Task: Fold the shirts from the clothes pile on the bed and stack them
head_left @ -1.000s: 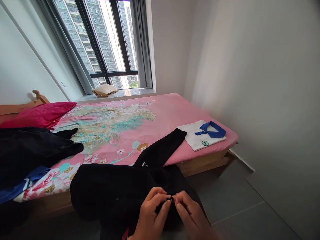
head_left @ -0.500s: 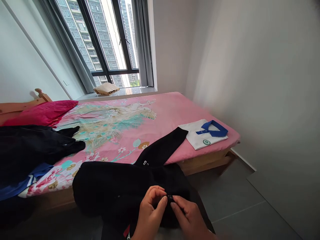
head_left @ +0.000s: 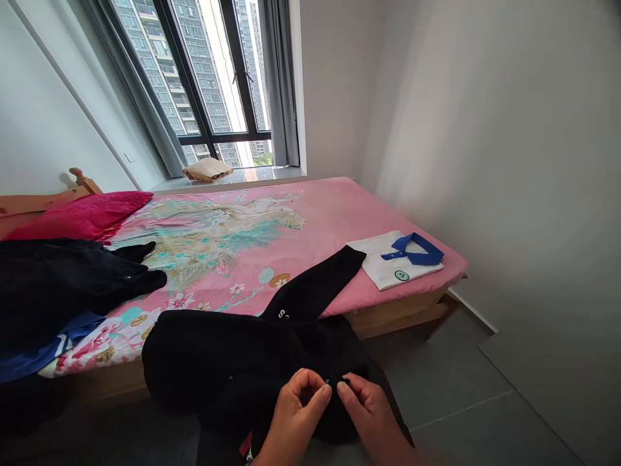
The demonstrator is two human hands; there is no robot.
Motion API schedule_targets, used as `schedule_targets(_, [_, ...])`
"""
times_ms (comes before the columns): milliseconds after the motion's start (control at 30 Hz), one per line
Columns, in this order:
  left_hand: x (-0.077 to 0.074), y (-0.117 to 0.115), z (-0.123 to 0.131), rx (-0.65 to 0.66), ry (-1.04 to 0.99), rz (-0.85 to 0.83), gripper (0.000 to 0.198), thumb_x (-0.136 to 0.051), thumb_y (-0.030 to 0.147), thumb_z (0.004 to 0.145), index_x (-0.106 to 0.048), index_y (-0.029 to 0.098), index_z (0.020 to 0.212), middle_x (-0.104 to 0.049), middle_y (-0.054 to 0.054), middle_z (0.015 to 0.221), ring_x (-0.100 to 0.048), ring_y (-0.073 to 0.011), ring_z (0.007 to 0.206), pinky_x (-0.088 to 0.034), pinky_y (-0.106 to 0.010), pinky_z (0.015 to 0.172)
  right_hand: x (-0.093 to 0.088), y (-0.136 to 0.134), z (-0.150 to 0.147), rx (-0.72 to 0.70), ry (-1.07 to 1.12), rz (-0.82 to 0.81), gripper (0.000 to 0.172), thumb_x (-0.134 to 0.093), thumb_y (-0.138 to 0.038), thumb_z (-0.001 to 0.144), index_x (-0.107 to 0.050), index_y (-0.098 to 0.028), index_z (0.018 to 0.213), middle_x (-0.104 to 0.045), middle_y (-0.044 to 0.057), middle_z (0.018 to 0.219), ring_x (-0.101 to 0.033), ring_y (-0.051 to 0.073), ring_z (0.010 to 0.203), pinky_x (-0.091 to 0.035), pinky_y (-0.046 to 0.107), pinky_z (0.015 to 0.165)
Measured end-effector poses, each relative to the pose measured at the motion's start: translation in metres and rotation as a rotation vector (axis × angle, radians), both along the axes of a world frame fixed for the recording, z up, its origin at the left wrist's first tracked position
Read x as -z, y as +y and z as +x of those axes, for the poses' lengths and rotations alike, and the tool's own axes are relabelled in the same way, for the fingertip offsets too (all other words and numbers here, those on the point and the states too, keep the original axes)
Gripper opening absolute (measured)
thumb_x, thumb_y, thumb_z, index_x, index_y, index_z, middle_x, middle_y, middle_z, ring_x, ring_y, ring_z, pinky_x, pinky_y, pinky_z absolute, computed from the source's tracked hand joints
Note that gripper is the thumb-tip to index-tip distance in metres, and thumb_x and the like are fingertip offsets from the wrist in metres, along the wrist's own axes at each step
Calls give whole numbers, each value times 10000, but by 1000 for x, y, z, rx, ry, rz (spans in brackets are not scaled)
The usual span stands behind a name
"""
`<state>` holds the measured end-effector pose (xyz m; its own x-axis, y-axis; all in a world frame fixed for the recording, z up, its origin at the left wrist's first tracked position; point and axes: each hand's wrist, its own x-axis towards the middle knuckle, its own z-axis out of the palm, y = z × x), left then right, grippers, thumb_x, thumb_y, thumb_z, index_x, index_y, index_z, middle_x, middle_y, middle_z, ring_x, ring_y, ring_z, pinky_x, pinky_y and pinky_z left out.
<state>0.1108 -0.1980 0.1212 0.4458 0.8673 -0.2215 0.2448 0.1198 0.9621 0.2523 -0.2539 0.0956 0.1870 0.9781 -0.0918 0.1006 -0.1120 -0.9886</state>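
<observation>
Two hands, left hand (head_left: 301,401) and right hand (head_left: 367,409), both pinched narrow on small dark bits of the black top (head_left: 262,343), fingertips just apart; bits too small to identify. Top hangs over bed (head_left: 334,210) edge, one sleeve flat on pink, peacock-patterned sheet. White "S" legible by sleeve; next letter partly hidden. Shirt (head_left: 376,259), white, blue-collared: round green badge (head_left: 402,276), lettering unreadable. Dark clothes (head_left: 63,278), left. Grey floor (head_left: 451,388); window (head_left: 218,71) beyond, towers outside.

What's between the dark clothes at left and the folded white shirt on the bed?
Patterned pink bedsheet, then an outstretched length of the black garment, reaching the shirt; seen in the head view.
</observation>
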Motion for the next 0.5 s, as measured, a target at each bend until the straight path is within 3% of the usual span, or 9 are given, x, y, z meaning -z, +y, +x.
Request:
schedule_targets(133, [-1, -4, 0, 28, 50, 59, 249, -597, 412, 764, -549, 186, 671, -485, 14, 654, -423, -117, 613, -372, -238, 579, 9, 2, 1, 53, 17, -19, 408, -471, -526, 818, -376, -195, 599, -338, -41, 579, -312, 104, 559, -321, 238, 531])
schedule_targets(367, [-1, -8, -8, 123, 166, 362, 88, -562, 263, 792, -603, 211, 735, -589, -41, 797, -545, -166, 757, -453, -289, 696, 35, 7, 12, 154, 29, -76, 428, -512, -593, 769, -464, -194, 624, -401, -24, 583, -379, 124, 565, -369, 245, 531])
schedule_targets(433, [7, 3, -22, 25, 204, 484, 92, -553, 271, 799, -631, 223, 803, -618, -66, 905, -567, -197, 883, -464, -341, 814, 41, 8, 22, 235, 31, -97, 416, -547, -595, 738, -517, -191, 644, -457, -12, 594, -431, 139, 577, -402, 251, 544])
schedule_targets(500, [24, 22, -48, -158, 254, 564, 147, -550, 304, 798, -642, 231, 887, -618, -81, 1018, -560, -223, 998, -442, -397, 919, 46, 8, 34, 289, 59, -121, 410, -576, -598, 714, -562, -190, 673, -518, 0, 611, -489, 161, 603, -436, 261, 567])
